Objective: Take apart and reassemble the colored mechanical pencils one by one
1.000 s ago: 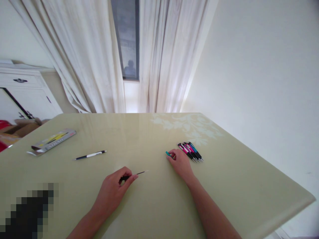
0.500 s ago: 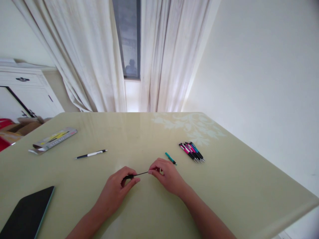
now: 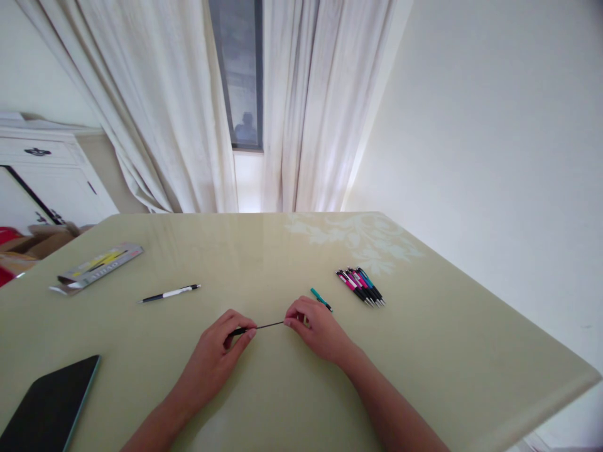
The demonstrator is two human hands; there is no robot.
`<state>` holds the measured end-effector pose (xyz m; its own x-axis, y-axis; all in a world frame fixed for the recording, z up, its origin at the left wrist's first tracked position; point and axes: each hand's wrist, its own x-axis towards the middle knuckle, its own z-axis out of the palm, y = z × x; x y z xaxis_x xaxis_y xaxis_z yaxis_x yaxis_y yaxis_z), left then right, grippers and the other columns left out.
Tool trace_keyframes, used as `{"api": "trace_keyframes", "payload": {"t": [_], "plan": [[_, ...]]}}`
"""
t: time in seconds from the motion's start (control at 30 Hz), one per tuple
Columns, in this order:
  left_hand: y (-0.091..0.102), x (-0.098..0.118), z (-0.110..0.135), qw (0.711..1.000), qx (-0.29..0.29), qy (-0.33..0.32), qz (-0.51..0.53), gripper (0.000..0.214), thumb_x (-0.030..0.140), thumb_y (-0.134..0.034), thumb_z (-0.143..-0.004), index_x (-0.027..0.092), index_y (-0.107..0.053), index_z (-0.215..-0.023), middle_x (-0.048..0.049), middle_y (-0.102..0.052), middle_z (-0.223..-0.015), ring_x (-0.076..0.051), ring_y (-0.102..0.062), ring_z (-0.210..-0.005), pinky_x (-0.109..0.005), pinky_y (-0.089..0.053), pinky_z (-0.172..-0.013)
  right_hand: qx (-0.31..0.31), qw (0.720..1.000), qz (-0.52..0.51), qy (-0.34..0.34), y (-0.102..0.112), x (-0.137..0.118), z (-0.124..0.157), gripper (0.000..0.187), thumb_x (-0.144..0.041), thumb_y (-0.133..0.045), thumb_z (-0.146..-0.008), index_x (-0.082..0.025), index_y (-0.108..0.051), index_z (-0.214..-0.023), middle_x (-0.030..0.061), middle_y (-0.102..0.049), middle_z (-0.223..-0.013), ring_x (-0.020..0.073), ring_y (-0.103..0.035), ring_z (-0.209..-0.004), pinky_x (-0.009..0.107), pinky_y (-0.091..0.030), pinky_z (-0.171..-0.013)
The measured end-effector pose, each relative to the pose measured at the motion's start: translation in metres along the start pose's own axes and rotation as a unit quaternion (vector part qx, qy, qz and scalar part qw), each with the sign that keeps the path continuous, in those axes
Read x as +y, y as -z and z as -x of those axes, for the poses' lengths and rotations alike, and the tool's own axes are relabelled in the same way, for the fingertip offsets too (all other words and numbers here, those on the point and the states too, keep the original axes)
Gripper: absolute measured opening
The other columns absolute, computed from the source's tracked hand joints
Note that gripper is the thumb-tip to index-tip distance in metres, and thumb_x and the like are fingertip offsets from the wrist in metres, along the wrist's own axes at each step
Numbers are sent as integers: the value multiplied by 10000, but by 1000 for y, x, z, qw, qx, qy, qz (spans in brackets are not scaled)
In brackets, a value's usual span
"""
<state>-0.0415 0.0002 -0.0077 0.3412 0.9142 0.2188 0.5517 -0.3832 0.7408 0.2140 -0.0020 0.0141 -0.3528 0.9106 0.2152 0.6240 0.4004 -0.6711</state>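
Observation:
My left hand [image 3: 211, 358] is closed around a black pen barrel piece [image 3: 238, 331], low over the table in front of me. A thin dark pen refill [image 3: 271, 324] runs from that piece across the gap to my right hand [image 3: 323, 333]. The thumb and fingertips of my right hand pinch the refill's far end. Just beyond the right hand lies a teal pen barrel piece with a clip [image 3: 320, 298], partly hidden by the knuckles. The inner end of the refill is out of sight in the black piece.
Several pens [image 3: 360, 287] lie side by side to the right. On the left are a white-and-black pen [image 3: 169, 294], a printed pen box [image 3: 101, 267] with its flap open, and a dark tablet-like slab [image 3: 51, 402]. The table [image 3: 264, 402] meets a wall at right.
My left hand has shifted slightly left and its thumb has closed onto the black piece. A little more of the refill shows between the hands, and the view has turned slightly.

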Motion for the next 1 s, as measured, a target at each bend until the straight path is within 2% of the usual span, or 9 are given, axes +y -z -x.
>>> {"api": "trace_keyframes", "payload": {"t": [0.23,0.67,0.8,1.0], "plan": [[0,-2,0,1000,0,17,-5,298,498,-578,-966,269,-768,-954,-13,-686,-900,-165,-580,-652,-277,-457,-612,-34,999,7,5,-1,-1,2,67,-180,-666,-951,-183,-699,-892,11,-648,-868,144,-603,-794,243,-450,-739],[1,-4,-2,1000,22,21,-2,275,479,-588,-957,259,-754,-945,-17,-690,-941,-167,-585,-665,-283,-458,-611,-34,999,35,-3,0,5,1,67,-162,-652,-961,-184,-688,-910,19,-655,-908,154,-609,-860,247,-453,-785],[1,-5,-1,1000,10,19,6,267,475,-584,-965,261,-744,-951,-14,-688,-941,-165,-575,-662,-282,-457,-623,-34,999,41,-11,0,5,1,53,-161,-669,-948,-186,-690,-907,14,-651,-897,152,-608,-835,242,-451,-765],[-1,-3,1,999,6,18,26,295,501,-582,-966,255,-737,-919,-27,-691,-933,-202,-628,-798,-286,-474,-676,-53,998,35,13,-5,4,1,113,-168,-607,-987,-192,-711,-948,33,-678,-946,168,-634,-907,254,-469,-831]]}}
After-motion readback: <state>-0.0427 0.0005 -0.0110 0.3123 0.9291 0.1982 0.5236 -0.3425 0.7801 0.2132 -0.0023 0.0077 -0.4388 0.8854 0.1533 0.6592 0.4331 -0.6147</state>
